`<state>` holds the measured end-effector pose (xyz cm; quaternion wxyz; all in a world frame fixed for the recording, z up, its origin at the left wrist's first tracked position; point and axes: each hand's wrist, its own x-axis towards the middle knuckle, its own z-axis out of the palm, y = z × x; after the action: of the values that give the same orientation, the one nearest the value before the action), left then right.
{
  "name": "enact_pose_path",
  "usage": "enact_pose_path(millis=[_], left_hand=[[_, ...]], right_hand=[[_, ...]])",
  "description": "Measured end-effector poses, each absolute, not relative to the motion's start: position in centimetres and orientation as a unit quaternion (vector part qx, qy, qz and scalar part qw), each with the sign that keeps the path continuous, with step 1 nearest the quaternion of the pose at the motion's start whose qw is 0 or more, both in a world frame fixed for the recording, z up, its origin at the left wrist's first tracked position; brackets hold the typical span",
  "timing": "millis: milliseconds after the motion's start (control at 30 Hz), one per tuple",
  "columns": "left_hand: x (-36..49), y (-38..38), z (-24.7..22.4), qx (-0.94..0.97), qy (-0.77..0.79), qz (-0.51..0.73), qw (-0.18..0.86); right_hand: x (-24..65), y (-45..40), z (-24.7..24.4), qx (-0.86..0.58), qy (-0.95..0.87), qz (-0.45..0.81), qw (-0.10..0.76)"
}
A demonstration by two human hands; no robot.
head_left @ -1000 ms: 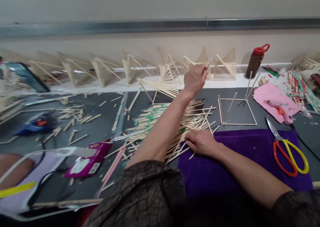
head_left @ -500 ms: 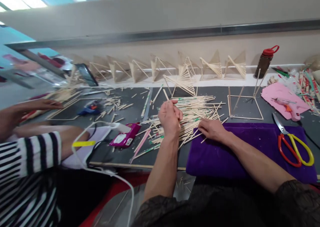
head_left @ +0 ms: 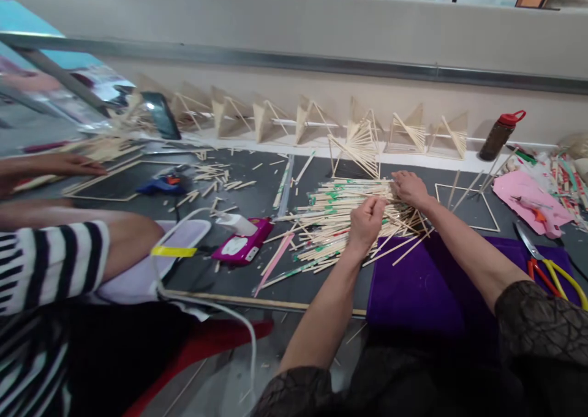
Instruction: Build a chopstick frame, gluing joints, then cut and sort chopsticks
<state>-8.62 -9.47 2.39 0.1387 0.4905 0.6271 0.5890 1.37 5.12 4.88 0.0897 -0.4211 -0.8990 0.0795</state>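
A loose pile of thin wooden sticks (head_left: 326, 212), some in green-printed wrappers, lies on the dark table. Over the pile's right part is my left hand (head_left: 367, 218), its fingers pinched together on something I cannot make out. My right hand (head_left: 410, 190) reaches to the pile's upper right end, palm down, with its fingers spread over the stick ends. A purple cloth (head_left: 413, 288) lies below my right forearm. To the right stands a square stick frame (head_left: 490, 212) with slanting uprights.
Stick structures (head_left: 407, 134) line the wall ledge. At right are a bottle (head_left: 497, 138), scissors (head_left: 533, 251) and a glue gun (head_left: 539, 212) on pink paper. A magenta box (head_left: 243, 242) with a cable lies left; beyond it is another person's hand (head_left: 76, 164).
The view has shifted. My left hand has lowered from its raised position onto the right part of the pile. My right hand has moved forward from the cloth's edge to the pile's far right.
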Motion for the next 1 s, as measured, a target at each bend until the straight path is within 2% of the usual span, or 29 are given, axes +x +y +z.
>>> enact_pose_path(millis=[167,300,433,633,867,1000], left_hand=[[-8.6,-9.3,2.1,0.564,0.645,0.507,0.092],[-8.4,-9.1,1.9,0.587,0.645,0.479,0.099],[-8.1,-9.0,1.8,0.605,0.649,0.452,0.093],[-8.0,-8.9,1.6,0.612,0.661,0.425,0.087],[-8.1,-8.7,1.4,0.613,0.665,0.419,0.079],[-8.3,-8.7,1.7,0.599,0.658,0.448,0.08]], right_hand=[[0.3,5.9,3.8,-0.43,-0.901,0.056,0.032],[0.7,6.4,4.0,-0.408,-0.912,0.035,0.023],[1.3,7.2,4.1,-0.39,-0.918,0.072,0.026],[1.2,6.8,4.0,-0.431,-0.892,0.133,0.018],[0.7,5.0,5.5,-0.491,-0.863,0.111,-0.036],[0.7,4.3,6.2,-0.508,-0.853,0.117,-0.031]])
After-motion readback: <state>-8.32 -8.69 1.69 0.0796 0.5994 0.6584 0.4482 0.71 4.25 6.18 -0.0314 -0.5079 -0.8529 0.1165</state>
